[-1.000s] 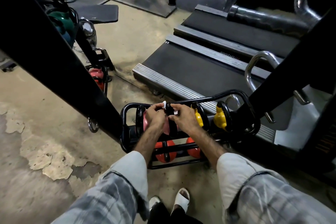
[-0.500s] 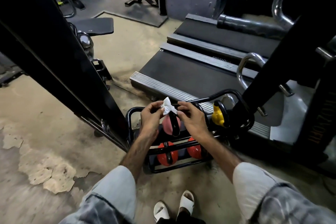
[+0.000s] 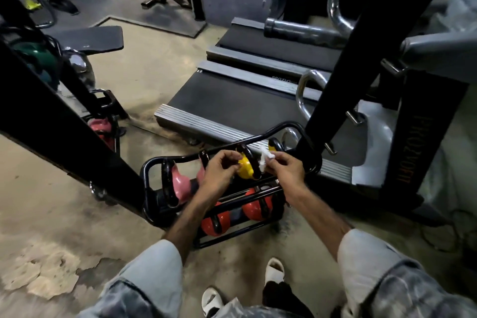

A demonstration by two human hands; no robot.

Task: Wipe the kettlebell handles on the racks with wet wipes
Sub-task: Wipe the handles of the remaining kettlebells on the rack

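A low black rack [image 3: 145, 175] on the floor holds pink kettlebells [image 3: 180, 184] on the left, yellow kettlebells [image 3: 245, 168] on the right and red kettlebells [image 3: 254, 208] on the lower tier. My right hand [image 3: 285, 170] pinches a crumpled white wet wipe [image 3: 264, 159] right beside the black handle [image 3: 251, 160] of a yellow kettlebell. My left hand [image 3: 219, 171] hovers just left of that handle with its fingers curled, holding nothing that I can see.
A thick black slanted beam [image 3: 51, 116] crosses on the left, another black post [image 3: 346, 59] rises on the right. Treadmill decks [image 3: 232, 100] lie behind the rack. A second rack [image 3: 103, 126] with a pink kettlebell stands at left. My sandalled feet [image 3: 275, 270] are below.
Both hands shifted right from the pink kettlebell handle to the yellow one. The wipe, first held between both hands, is now in my right hand alone.
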